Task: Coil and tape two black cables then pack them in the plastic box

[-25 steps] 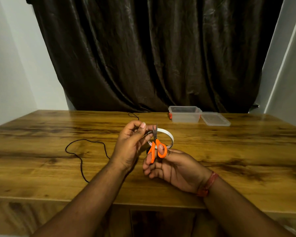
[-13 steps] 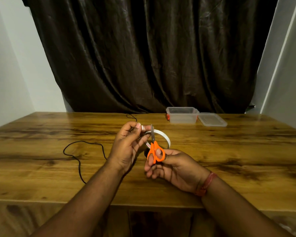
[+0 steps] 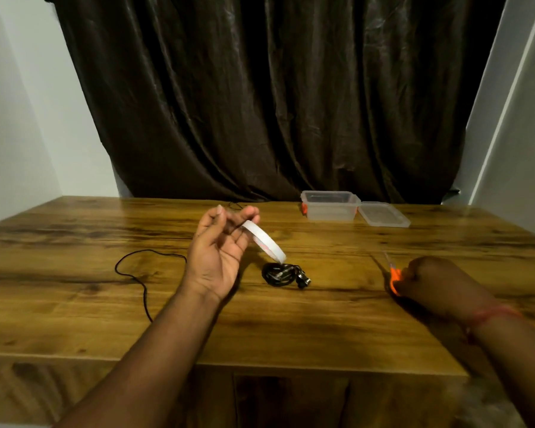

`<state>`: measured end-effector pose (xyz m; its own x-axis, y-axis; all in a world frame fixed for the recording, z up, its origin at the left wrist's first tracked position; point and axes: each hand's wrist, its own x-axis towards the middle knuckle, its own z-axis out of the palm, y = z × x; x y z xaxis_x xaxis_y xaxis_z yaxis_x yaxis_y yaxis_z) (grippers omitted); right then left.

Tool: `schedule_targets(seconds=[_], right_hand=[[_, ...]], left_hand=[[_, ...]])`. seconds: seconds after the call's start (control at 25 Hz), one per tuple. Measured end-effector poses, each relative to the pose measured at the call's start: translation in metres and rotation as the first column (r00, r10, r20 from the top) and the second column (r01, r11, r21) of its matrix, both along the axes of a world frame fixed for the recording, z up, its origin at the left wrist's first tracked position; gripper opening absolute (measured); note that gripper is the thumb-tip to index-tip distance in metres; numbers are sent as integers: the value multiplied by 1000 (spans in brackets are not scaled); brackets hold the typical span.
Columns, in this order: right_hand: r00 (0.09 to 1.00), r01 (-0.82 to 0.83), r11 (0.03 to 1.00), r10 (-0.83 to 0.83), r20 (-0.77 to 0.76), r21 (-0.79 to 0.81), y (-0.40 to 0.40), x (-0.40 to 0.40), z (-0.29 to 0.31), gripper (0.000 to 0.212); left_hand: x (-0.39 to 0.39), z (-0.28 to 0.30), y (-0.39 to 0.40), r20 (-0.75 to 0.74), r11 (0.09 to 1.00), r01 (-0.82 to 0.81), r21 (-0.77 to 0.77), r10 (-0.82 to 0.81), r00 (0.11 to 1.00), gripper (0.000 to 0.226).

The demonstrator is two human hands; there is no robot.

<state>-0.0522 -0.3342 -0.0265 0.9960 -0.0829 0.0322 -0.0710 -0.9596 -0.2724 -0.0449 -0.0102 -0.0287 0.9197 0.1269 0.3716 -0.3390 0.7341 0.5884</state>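
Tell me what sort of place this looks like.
Probably a room in a home, set up as a small work spot: a wooden table pushed against plain white walls, with a dark curtain hanging behind it. Nothing in view says workshop or factory.

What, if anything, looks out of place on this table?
Nothing damaged or spilled. The uncoiled black cable sprawls loose at the left, while the coiled cable lies mid-table, outside the plastic box, whose lid lies beside it.

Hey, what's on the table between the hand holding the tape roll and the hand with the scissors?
In the head view, the coiled black cable lies on the table between the left hand and right hand; the rest is bare wood.
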Motion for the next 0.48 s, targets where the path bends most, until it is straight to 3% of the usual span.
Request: schedule_targets(seconds=[0.08,0.2,0.24,0.32,0.4,0.44,0.48], right_hand=[[996,65,993,-71,-58,-103,-3,11,2,31],[987,48,967,-84,-135,-250,4,12,15,36],[991,34,962,-67,-113,-270,10,8,21,35],[995,-52,974,69,69,-220,31,-5,29,30],[941,-285,950,251,228,127,69,-24,29,27],[917,-391,840,322,236,375,90,-32,26,26],[892,-442,665,400,213,602,108,-36,22,26]], left_hand=[[0,0,3,0,997,52,-50,-52,999,17],[-3,-1,0,2,991,131,4,-131,991,15],[-5,-1,-1,2,987,160,34,-160,987,13],[-8,-3,-3,6,970,230,83,-231,973,12],[-9,-4,-5,2,944,303,128,-305,952,11],[-10,-5,-6,0,930,337,150,-341,940,10],[-10,-5,-8,3,914,368,169,-374,927,13]])
